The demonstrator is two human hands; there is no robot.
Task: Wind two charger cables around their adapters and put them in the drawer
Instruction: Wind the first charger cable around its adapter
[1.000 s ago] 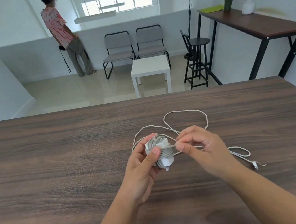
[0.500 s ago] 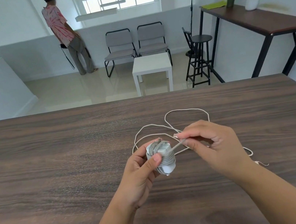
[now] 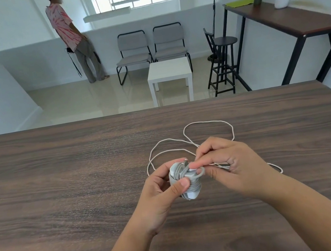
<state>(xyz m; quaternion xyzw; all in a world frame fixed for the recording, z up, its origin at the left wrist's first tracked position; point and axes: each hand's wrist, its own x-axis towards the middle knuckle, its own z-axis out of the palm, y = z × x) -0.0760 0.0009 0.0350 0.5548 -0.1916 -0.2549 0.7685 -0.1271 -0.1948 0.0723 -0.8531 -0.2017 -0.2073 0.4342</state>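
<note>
So the white adapter (image 3: 184, 181) is up off the wooden surface (image 3: 61, 183), pinched in the left hand (image 3: 161, 192) with the thumb pressed on the front over the wraps. The right hand (image 3: 226, 163) has its fingers (image 3: 198, 164) closed on the cable (image 3: 203, 126) right by the brick, near what looks like the connector end. The rest of the cord lies in loose loops on the surface behind the hands. My guess is the brick is light and hard with slick sides, so grip the flat faces. The cord looks thin, floppy and springy, so hold it close to the brick or the wraps loosen. No drawer in view.
</note>
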